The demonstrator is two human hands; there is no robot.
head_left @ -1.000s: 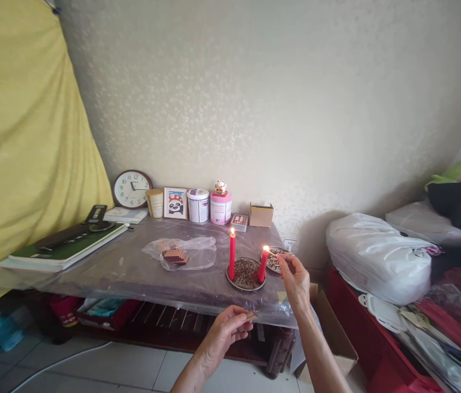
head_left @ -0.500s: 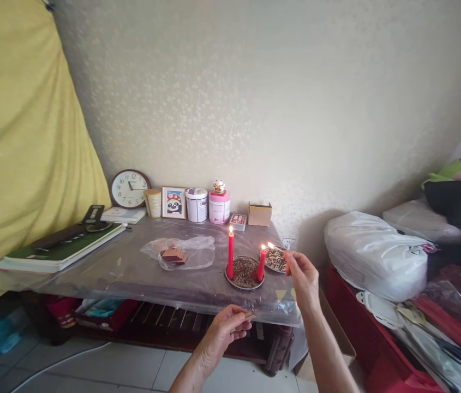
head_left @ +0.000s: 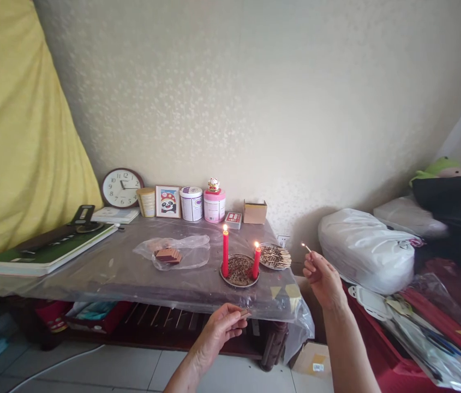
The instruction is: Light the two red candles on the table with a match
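Note:
Two red candles, a tall one and a short one, burn upright on a round plate near the table's right end. My right hand is closed on a thin match whose tip still glows, held off the table's right edge. My left hand is closed on a small matchbox below the table's front edge. A second plate full of matchsticks lies just right of the candles.
A plastic-covered low table bears a clear bag with a brown box, a clock, tins, a panda picture, a cardboard box and books. A white bag and piled things crowd the right. Yellow cloth hangs left.
My right hand has drawn the burning match away from the short candle, rightward past the table edge; the flame has shrunk. The short candle stays lit. The view has turned right.

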